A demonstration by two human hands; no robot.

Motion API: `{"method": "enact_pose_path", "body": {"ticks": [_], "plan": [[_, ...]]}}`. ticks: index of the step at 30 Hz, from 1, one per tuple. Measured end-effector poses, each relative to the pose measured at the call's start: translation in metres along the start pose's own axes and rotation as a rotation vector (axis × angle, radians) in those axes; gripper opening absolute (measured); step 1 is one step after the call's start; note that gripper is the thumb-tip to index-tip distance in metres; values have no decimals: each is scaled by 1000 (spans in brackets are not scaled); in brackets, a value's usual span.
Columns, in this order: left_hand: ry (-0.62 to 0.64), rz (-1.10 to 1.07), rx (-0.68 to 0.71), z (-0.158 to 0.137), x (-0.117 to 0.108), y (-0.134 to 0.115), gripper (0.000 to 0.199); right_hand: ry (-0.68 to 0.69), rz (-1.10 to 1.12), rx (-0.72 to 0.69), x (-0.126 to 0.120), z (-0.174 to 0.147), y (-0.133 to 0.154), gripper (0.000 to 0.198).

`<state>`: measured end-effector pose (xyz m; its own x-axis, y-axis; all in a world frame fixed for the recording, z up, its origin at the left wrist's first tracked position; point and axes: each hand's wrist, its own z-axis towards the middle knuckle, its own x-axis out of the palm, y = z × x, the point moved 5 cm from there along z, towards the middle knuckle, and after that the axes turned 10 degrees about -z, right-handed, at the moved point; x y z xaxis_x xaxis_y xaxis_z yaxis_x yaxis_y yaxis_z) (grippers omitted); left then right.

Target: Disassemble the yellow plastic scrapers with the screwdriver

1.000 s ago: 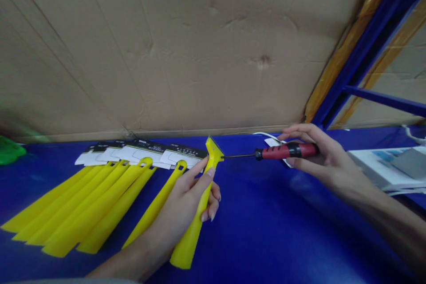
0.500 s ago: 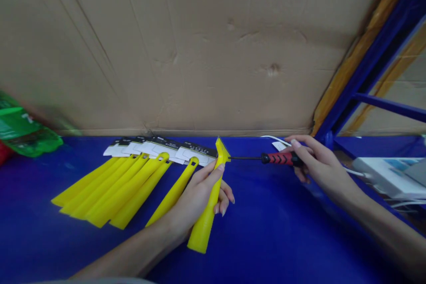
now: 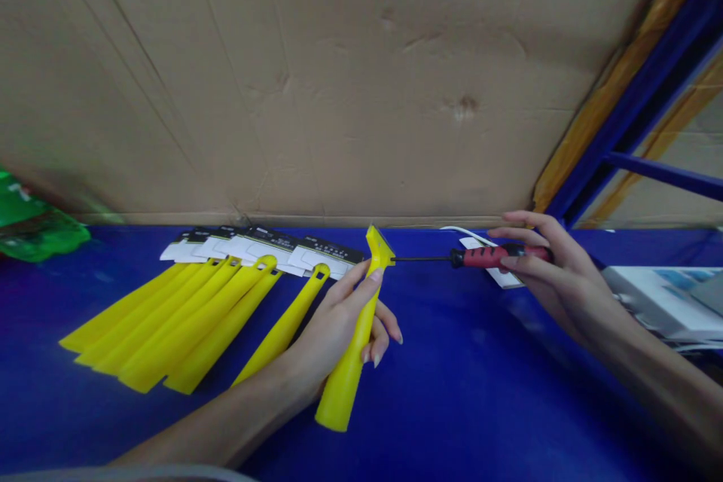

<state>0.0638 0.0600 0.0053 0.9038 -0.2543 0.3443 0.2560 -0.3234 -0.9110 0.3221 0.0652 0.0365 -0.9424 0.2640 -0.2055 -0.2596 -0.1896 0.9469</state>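
Observation:
My left hand [image 3: 344,327] is closed around the long handle of a yellow scraper [image 3: 343,384], whose angled head points up and away from me. From the right, a screwdriver [image 3: 484,257] with a red and black handle meets the scraper's head with the end of its dark shaft. Around the rear of that handle is my right hand [image 3: 556,263], its thumb against the grip and its other fingers loosely extended. Left of my hands lie several more yellow scrapers [image 3: 186,316] in a fanned row, with black and white cards [image 3: 248,245] at their upper ends.
A blue table [image 3: 440,392] carries everything, backed by a cardboard wall [image 3: 339,90]. At the far left lies a green plastic bottle [image 3: 39,230]. A white box [image 3: 660,297], a white tag [image 3: 502,276] and a blue metal frame [image 3: 626,120] are on the right.
My right hand has shifted its grip on the screwdriver handle, its fingers now more raised and spread. The camera view has shifted slightly. My left hand still holds the same scraper.

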Motion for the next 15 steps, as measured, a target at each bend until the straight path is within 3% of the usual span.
{"method": "enact_pose_path", "body": {"ticks": [4, 8, 13, 15], "plan": [[4, -18, 16, -1, -6, 2, 66, 81, -93, 83, 4, -1, -5, 42], [5, -22, 33, 0, -7, 3, 67, 59, -102, -16, 6, -2, 0, 53], [7, -13, 45, -4, -7, 6, 74, 65, -166, 143, 12, -4, -9, 57], [-5, -6, 54, -5, -8, 6, 73, 75, -211, 115, 12, -3, -9, 59]]}}
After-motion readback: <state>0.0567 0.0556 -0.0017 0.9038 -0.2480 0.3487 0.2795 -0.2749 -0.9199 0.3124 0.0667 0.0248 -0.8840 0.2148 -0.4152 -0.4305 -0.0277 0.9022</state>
